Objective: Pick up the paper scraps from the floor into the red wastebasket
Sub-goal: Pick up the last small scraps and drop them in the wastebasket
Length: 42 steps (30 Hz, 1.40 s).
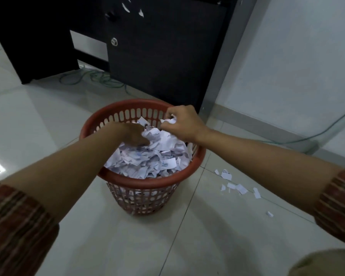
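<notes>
Here, the upright red wastebasket (142,182) brims with paper scraps (147,160); their blue print is unreadable. Left hand (134,136) fingers press in, right hand (182,124) fingers pinch a crumpled wad (170,121). Loose scraps (237,186) lie on the floor (38,120) to the right.

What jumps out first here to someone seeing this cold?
The red wastebasket at centre, heaped to the rim with torn white paper, both hands over it. The right hand grips a crumpled wad above the far rim; the left hand presses down into the pile. After that, the loose paper scraps on the tile floor to the basket's right, not yet picked up.
</notes>
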Tool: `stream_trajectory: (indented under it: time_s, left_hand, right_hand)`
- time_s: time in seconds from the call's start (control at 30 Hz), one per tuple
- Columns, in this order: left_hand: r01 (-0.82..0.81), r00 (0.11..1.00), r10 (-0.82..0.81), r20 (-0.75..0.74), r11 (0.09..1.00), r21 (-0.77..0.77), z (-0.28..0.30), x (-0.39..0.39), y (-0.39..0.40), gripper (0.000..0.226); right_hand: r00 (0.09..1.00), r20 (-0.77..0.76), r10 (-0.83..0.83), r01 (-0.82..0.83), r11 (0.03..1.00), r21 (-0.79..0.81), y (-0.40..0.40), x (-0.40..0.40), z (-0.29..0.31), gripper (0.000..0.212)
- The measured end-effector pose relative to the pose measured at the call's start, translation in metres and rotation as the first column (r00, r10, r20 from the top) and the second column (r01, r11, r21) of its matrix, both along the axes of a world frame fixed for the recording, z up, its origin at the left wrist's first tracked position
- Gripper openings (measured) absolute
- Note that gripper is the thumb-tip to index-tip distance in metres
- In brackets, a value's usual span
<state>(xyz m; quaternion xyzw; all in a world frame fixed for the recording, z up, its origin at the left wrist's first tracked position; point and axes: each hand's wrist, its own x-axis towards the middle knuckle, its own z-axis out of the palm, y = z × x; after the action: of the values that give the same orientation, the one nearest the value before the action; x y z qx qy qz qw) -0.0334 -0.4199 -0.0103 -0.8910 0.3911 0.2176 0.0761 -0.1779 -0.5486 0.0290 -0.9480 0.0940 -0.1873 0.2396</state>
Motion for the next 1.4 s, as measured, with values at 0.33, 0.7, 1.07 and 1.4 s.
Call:
stream_trajectory:
  time_s: [0.33, 0.7, 1.07, 1.4]
  left_hand:
    - [-0.074, 0.987, 0.030, -0.156, 0.956, -0.283, 0.062, 0.033, 0.003, 0.071]
    - [0.157, 0.942, -0.299, -0.151, 0.793, -0.589, 0.087, -0.002, -0.050, 0.012]
    - [0.349, 0.873, -0.488, 0.008, 0.614, -0.708, 0.099, -0.093, -0.122, 0.007]
    - [0.596, 0.768, -0.641, 0.018, 0.702, -0.390, 0.038, -0.192, -0.191, 0.006]
  right_hand:
    - [0.955, -0.298, -0.001, 0.059, 0.981, 0.185, 0.020, 0.030, -0.016, 0.027]
    - [0.996, 0.071, -0.051, 0.059, 0.991, -0.121, -0.014, -0.005, -0.009, 0.029]
    - [0.985, 0.084, -0.151, 0.161, 0.977, -0.140, -0.081, -0.109, -0.023, 0.034]
    - [0.944, -0.141, -0.297, 0.296, 0.955, -0.030, -0.156, -0.219, -0.101, 0.011]
